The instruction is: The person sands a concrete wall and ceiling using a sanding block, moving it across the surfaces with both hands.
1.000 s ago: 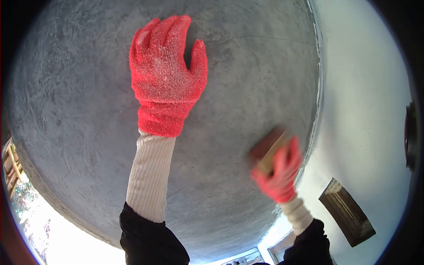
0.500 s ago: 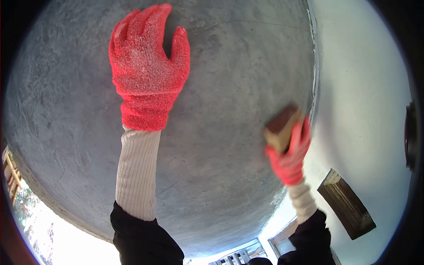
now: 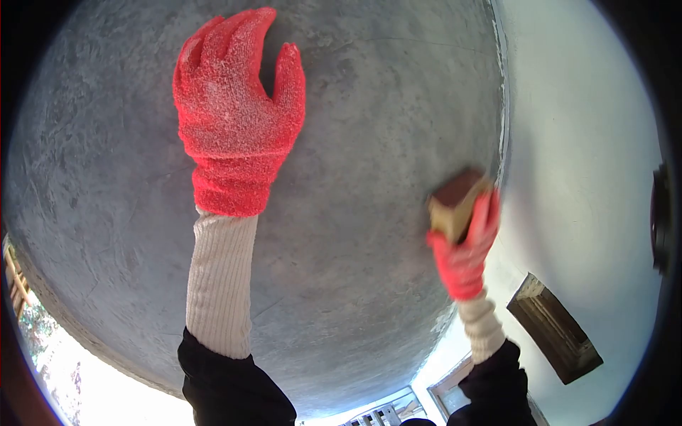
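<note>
The right hand (image 3: 465,259) pinches a block (image 3: 455,202) at its lower end only, so it may slip against the plaster (image 3: 369,142) while the left hand (image 3: 231,121) lies spread flat.

We are viewing a matt grey plastered surface (image 3: 369,142), rough and mottled with trowel marks, beside a smooth white painted wall (image 3: 582,142). We are seeing fuzzy red knitted cloth, dusted pale, covering the left hand (image 3: 234,121) and right hand (image 3: 465,248), above ribbed cream cuffs. We are also noting a dull brown block (image 3: 455,199), seemingly wood or sponge.
</note>
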### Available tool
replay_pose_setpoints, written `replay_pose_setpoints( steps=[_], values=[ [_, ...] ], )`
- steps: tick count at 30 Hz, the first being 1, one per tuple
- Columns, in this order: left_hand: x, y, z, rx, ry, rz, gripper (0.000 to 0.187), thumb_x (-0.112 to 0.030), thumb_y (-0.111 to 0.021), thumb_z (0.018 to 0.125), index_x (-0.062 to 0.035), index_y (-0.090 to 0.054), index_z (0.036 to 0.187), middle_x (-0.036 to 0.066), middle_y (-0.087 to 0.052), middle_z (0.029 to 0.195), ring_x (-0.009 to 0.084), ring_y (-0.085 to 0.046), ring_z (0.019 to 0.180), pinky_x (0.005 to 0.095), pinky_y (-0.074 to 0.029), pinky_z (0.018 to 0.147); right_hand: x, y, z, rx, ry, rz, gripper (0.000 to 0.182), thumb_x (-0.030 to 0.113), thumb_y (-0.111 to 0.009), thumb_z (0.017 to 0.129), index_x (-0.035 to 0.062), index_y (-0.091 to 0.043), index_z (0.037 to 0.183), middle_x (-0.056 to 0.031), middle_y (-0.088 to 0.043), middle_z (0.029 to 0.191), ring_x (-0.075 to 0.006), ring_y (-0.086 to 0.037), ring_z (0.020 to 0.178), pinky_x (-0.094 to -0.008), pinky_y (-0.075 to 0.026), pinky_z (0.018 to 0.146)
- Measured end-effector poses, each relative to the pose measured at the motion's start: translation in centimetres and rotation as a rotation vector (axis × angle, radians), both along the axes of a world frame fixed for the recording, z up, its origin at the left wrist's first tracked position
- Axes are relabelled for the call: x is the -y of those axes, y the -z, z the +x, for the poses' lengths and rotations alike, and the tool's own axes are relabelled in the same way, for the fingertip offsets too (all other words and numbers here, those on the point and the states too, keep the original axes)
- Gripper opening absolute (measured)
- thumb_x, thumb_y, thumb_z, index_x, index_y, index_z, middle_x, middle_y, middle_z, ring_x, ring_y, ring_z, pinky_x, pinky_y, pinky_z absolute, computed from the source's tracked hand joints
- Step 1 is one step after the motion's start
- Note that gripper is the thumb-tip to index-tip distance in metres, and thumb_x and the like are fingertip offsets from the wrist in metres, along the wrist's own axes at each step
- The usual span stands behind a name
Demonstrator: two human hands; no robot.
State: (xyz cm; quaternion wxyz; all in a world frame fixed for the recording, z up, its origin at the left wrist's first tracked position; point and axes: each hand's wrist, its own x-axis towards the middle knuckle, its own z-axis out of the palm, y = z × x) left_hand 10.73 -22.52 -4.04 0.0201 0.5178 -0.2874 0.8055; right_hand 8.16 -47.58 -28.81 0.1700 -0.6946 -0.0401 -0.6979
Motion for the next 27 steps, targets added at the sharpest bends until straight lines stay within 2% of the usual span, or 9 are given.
replay_pose_setpoints(
  steps=[2, 3, 5, 8, 11, 13, 16, 20, 27],
  values=[
    [0.0, -0.1, 0.2, 0.002, 0.038, -0.006, 0.033, -0.018, -0.073, 0.088, -0.0103, -0.07, 0.12, 0.008, -0.07, 0.119, 0.032, -0.061, 0.116, 0.043, -0.048, 0.101, -0.8, 8.4, -0.6, -0.089, -0.035, -0.063, 0.108, 0.031, -0.088, 0.068, 0.0095, -0.026, 0.154, -0.0359, -0.028, 0.151, -0.0558, -0.041, 0.129, -0.0624, -0.04, 0.104],
    [0.0, 0.0, 0.3, -0.004, 0.07, -0.014, 0.032, -0.018, -0.073, 0.088, -0.01, -0.07, 0.119, 0.008, -0.07, 0.118, 0.0322, -0.061, 0.116, 0.0432, -0.048, 0.101, -0.7, 12.8, -0.5, -0.092, -0.073, -0.16, 0.114, 0.037, -0.084, 0.073, 0.012, -0.014, 0.159, -0.0381, -0.022, 0.153, -0.0578, -0.037, 0.132, -0.0655, -0.039, 0.103],
    [0.1, -0.1, 0.9, 0.031, 0.085, -0.02, 0.032, -0.018, -0.073, 0.085, -0.0097, -0.07, 0.115, 0.007, -0.07, 0.115, 0.0333, -0.061, 0.114, 0.0445, -0.049, 0.099, -0.5, 12.4, -1.1, -0.096, -0.087, -0.309, 0.111, 0.037, -0.082, 0.076, 0.0117, -0.013, 0.159, -0.0402, -0.024, 0.151, -0.057, -0.039, 0.132, -0.0646, -0.04, 0.102],
    [0.0, -0.4, 0.9, 0.057, 0.088, -0.018, 0.032, -0.018, -0.074, 0.081, -0.0095, -0.069, 0.111, 0.007, -0.069, 0.112, 0.0344, -0.061, 0.112, 0.0458, -0.049, 0.097, 0.0, 5.0, -0.9, -0.049, -0.081, -0.256, 0.106, 0.032, -0.089, 0.066, 0.0115, -0.029, 0.151, -0.0366, -0.029, 0.149, -0.054, -0.042, 0.128, -0.0602, -0.041, 0.102],
    [0.1, -0.4, 1.0, 0.059, 0.077, -0.022, 0.032, -0.017, -0.074, 0.081, -0.0097, -0.069, 0.112, 0.006, -0.069, 0.113, 0.0345, -0.06, 0.112, 0.0458, -0.049, 0.097, 0.3, -5.1, 0.2, -0.038, -0.074, -0.047, 0.111, 0.021, -0.09, 0.061, 0.0097, -0.029, 0.154, -0.0336, -0.03, 0.152, -0.0522, -0.043, 0.129, -0.056, -0.042, 0.103],
    [-0.1, -0.3, 1.1, 0.062, 0.071, -0.014, 0.032, -0.017, -0.074, 0.081, -0.0097, -0.069, 0.112, 0.006, -0.069, 0.113, 0.0346, -0.06, 0.112, 0.0459, -0.049, 0.097, 0.4, -6.0, 0.6, -0.035, -0.09, 0.039, 0.113, 0.017, -0.09, 0.06, 0.0093, -0.028, 0.154, -0.033, -0.029, 0.153, -0.0517, -0.043, 0.129, -0.0549, -0.042, 0.103],
    [-0.1, -0.3, 1.3, 0.095, 0.069, -0.004, 0.033, -0.018, -0.074, 0.081, -0.01, -0.069, 0.112, 0.006, -0.068, 0.114, 0.0344, -0.06, 0.113, 0.0457, -0.049, 0.096, -0.5, -1.1, -0.1, -0.03, -0.013, -0.025, 0.111, 0.019, -0.088, 0.063, 0.0104, -0.027, 0.155, -0.0334, -0.029, 0.153, -0.0525, -0.041, 0.13, -0.0567, -0.042, 0.104],
    [0.0, -0.4, 1.2, 0.08, 0.085, -0.035, 0.032, -0.018, -0.074, 0.082, -0.0099, -0.069, 0.112, 0.006, -0.068, 0.114, 0.0343, -0.06, 0.113, 0.0459, -0.049, 0.097, 0.5, 14.0, -0.3, -0.055, -0.098, -0.262, 0.119, 0.038, -0.09, 0.063, 0.0139, -0.02, 0.156, -0.038, -0.029, 0.149, -0.0564, -0.042, 0.129, -0.0623, -0.041, 0.1],
    [0.1, -0.1, 0.3, 0.003, 0.051, -0.056, 0.032, -0.016, -0.074, 0.082, -0.0084, -0.07, 0.113, 0.008, -0.069, 0.115, 0.035, -0.06, 0.116, 0.0461, -0.049, 0.098, 0.0, -3.6, -0.3, -0.059, -0.049, -0.181, 0.117, 0.032, -0.094, 0.055, 0.0128, -0.03, 0.151, -0.037, -0.034, 0.146, -0.0543, -0.046, 0.124, -0.0587, -0.043, 0.099]
  ],
)
